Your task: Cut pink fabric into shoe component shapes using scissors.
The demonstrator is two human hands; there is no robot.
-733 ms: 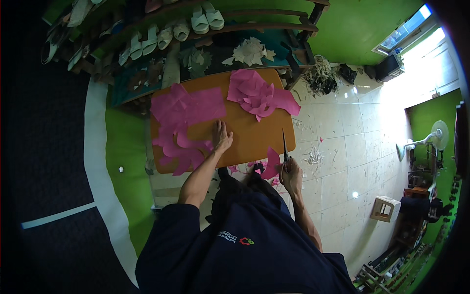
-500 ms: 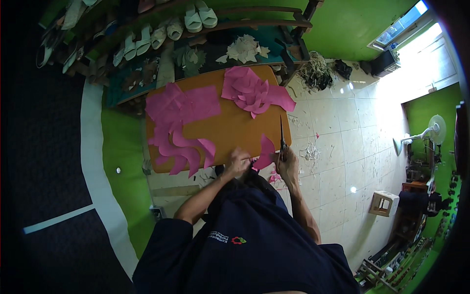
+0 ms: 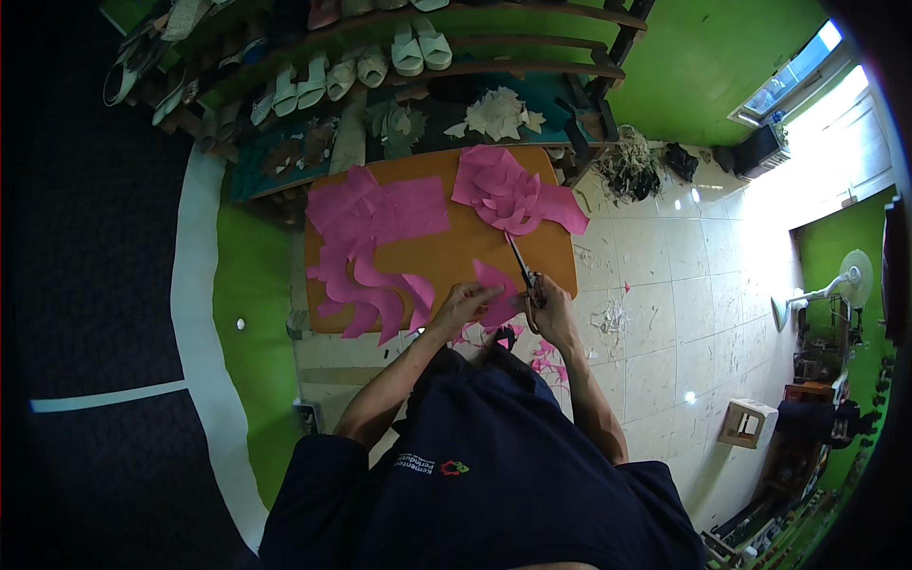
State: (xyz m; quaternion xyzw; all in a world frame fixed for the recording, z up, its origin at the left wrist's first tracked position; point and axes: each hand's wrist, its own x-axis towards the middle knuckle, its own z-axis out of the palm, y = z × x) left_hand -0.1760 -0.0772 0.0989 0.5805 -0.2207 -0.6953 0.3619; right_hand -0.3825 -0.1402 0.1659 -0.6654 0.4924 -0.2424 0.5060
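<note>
My right hand (image 3: 553,312) is wrapped round the handles of a pair of scissors (image 3: 522,261), whose blades point away over the table. Just left of the scissors a small curved piece of pink sheet material (image 3: 496,277) stands between my two hands. My left hand (image 3: 463,306) has its fingers closed on the left side of that piece; the piece's right edge meets my right fingers. On the orange table (image 3: 456,256) lie a heap of cut pink pieces (image 3: 508,195) at the far right, a pink stack (image 3: 380,209) at the far left and wavy pink strips (image 3: 375,294) nearer me.
Behind the table, a rack holds several pairs of sandals (image 3: 421,47), with pale scraps (image 3: 498,114) on the shelf below. Pink offcuts (image 3: 546,361) and white shreds (image 3: 611,318) litter the tiled floor. A stool (image 3: 747,423) and a fan (image 3: 850,275) stand to the right.
My left hand has moved right and taken hold of the pink piece, which my right hand held beside the scissors. The scissors have tilted left. The whole view has shifted slightly.
</note>
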